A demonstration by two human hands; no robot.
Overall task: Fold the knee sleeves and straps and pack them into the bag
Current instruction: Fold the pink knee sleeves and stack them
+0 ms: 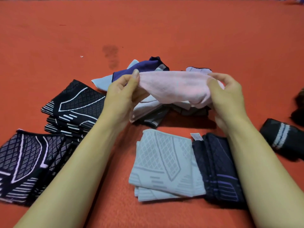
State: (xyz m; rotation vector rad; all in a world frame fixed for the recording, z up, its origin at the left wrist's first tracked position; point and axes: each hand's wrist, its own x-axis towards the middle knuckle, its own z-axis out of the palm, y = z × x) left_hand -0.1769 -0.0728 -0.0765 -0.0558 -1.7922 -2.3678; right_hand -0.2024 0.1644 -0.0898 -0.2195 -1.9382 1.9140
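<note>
Your left hand (122,90) and right hand (226,94) cover the two ends of the pink knee sleeve (174,86) they pinch, and that sleeve hides most of the unfolded pile (148,112) beneath it. Your right forearm (256,162) covers the far side of the folded navy sleeve (215,167). Right of that hand, a dark object (298,109) is cut off by the edge and too blurred to name.

An orange tabletop (148,30) fills the view. A dark stain (111,55) marks it near the middle, and a small white speck (81,56) lies to the stain's left.
</note>
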